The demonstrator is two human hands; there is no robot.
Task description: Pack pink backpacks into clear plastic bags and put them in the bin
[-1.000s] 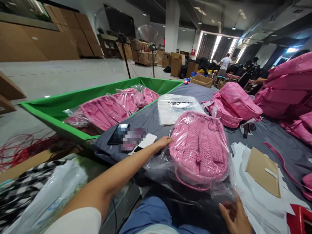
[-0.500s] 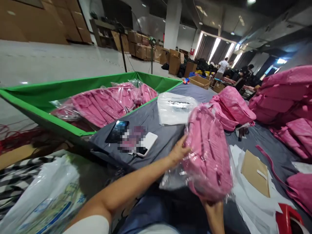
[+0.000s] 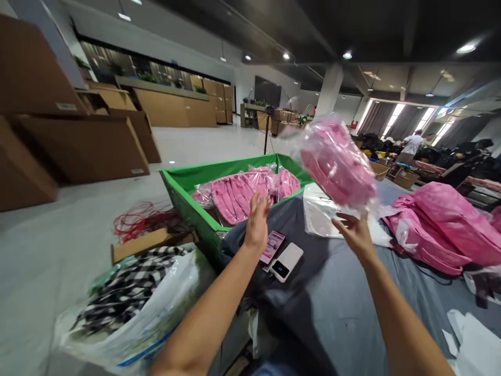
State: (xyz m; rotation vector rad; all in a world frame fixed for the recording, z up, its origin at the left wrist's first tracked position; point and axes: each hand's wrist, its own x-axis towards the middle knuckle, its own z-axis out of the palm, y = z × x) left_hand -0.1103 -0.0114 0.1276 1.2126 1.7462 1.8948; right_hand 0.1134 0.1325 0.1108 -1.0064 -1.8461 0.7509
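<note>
A pink backpack in a clear plastic bag [image 3: 334, 162], blurred, hangs tilted in the air above the table's far side. My right hand [image 3: 356, 234] is just below it, fingers apart; its fingertips are near the plastic's lower edge, and whether they touch it I cannot tell. My left hand [image 3: 257, 222] is raised with open fingers and holds nothing, in front of the green bin [image 3: 183, 196]. Inside that bin lie several bagged pink backpacks [image 3: 235, 196]. A phone [image 3: 273, 246] and a white power bank [image 3: 287, 262] rest on the grey-covered table near my left wrist.
White plastic bags [image 3: 317, 219] lie flat on the table. Unbagged pink backpacks [image 3: 434, 224] are at the right. Left on the floor are a checkered cloth [image 3: 133, 284] in a plastic sack, red cords [image 3: 143, 222] and cardboard boxes [image 3: 90, 143]. A person [image 3: 412, 143] stands far back.
The bagged backpack has left my hands' two-sided grip and risen up and away. Both hands have spread apart, the left towards the bin. My view has swung left.
</note>
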